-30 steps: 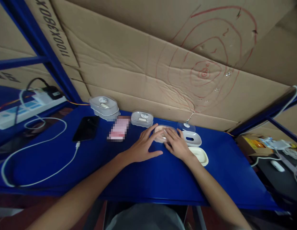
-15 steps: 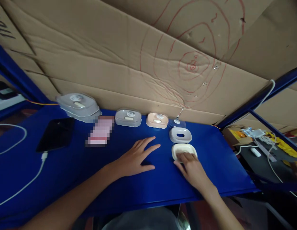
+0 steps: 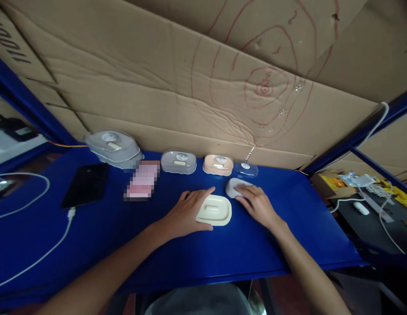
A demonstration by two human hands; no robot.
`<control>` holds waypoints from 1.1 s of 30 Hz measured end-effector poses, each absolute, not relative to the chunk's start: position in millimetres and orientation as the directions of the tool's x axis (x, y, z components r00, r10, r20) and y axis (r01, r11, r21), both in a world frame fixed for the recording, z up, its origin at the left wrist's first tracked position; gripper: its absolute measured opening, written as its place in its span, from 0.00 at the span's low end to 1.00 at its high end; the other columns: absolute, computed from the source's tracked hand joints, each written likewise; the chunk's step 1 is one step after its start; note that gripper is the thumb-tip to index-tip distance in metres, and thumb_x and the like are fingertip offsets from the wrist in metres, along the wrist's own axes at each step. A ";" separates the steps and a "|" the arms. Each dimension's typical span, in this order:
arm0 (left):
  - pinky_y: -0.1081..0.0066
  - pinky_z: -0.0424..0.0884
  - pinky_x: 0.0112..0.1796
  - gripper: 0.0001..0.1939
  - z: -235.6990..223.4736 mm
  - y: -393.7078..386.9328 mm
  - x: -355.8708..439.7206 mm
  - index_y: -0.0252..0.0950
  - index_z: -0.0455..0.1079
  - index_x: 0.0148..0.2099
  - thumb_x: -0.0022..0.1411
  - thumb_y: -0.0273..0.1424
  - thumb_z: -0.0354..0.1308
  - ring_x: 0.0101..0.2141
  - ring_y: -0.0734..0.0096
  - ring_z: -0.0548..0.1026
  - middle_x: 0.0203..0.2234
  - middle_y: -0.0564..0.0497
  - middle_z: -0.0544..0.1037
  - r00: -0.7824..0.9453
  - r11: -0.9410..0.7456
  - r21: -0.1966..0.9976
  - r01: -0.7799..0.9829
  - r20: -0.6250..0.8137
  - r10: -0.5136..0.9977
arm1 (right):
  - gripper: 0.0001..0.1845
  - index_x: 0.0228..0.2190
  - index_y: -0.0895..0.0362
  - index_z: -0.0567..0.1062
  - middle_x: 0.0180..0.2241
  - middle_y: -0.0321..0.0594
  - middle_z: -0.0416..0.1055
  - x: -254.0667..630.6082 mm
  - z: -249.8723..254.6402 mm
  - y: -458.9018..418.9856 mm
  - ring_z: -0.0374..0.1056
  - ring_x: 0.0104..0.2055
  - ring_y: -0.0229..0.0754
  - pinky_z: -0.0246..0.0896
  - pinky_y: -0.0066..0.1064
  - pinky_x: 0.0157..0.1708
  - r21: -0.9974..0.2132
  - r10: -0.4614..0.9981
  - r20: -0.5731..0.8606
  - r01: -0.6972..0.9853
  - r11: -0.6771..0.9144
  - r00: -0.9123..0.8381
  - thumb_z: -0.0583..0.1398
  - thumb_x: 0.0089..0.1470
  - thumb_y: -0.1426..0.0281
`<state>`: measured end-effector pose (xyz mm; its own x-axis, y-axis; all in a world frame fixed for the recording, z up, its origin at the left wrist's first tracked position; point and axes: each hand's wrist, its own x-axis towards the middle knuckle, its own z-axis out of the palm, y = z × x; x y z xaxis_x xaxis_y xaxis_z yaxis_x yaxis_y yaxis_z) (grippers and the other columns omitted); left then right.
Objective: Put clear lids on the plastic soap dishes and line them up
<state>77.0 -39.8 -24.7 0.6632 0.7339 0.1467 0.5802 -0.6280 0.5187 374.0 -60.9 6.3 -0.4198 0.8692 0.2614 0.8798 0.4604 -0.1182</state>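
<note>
A cream soap-dish base (image 3: 214, 210) lies on the blue table (image 3: 190, 253) in front of me. My left hand (image 3: 186, 212) rests flat against its left edge, fingers spread. My right hand (image 3: 257, 203) covers a white inner tray (image 3: 232, 187) just right of the cream base and grips it. Behind them, along the cardboard wall, stand a pink lidded dish (image 3: 218, 164), a clear lid (image 3: 245, 169), a grey lidded dish (image 3: 179, 161) and a stack of grey dishes (image 3: 113, 148).
A black phone (image 3: 85, 184) with a white charging cable (image 3: 42, 256) lies at the left. A pink blurred card (image 3: 142, 185) sits beside it. Blue shelf posts (image 3: 357, 135) frame both sides. Cables and small boxes (image 3: 354, 188) clutter a lower surface at right.
The cream base has slid from the right to the centre, against my left hand. My right hand left it and moved up onto the white tray. The view shifted slightly.
</note>
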 end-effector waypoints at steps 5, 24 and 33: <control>0.44 0.62 0.61 0.67 -39.7 -39.5 80.1 0.47 0.27 0.78 0.55 0.44 0.74 0.69 0.39 0.60 0.72 0.33 0.55 0.590 -0.601 0.604 0.523 0.252 0.767 | 0.19 0.58 0.58 0.76 0.52 0.49 0.79 298.6 1.3 -91.0 0.73 0.54 0.50 0.67 0.43 0.56 -0.135 0.694 0.332 0.696 0.705 -0.639 0.57 0.71 0.65; 0.44 0.56 0.63 0.37 -29.4 -28.6 63.1 0.49 0.63 0.66 0.59 0.43 0.71 0.67 0.43 0.61 0.67 0.43 0.64 0.718 -0.629 0.562 0.538 0.086 0.691 | 0.23 0.66 0.52 0.67 0.62 0.44 0.72 319.2 -20.1 -56.3 0.65 0.66 0.44 0.58 0.43 0.65 -0.264 0.654 0.369 0.600 0.755 -0.661 0.48 0.75 0.68; 0.49 0.55 0.63 0.36 -23.8 -24.7 62.7 0.49 0.64 0.67 0.59 0.43 0.71 0.67 0.44 0.61 0.68 0.44 0.62 0.703 -0.606 0.551 0.574 0.047 0.710 | 0.33 0.69 0.50 0.61 0.69 0.52 0.61 392.5 -33.1 -8.6 0.54 0.70 0.60 0.44 0.59 0.67 -0.149 0.929 0.301 0.952 0.267 -0.213 0.56 0.67 0.54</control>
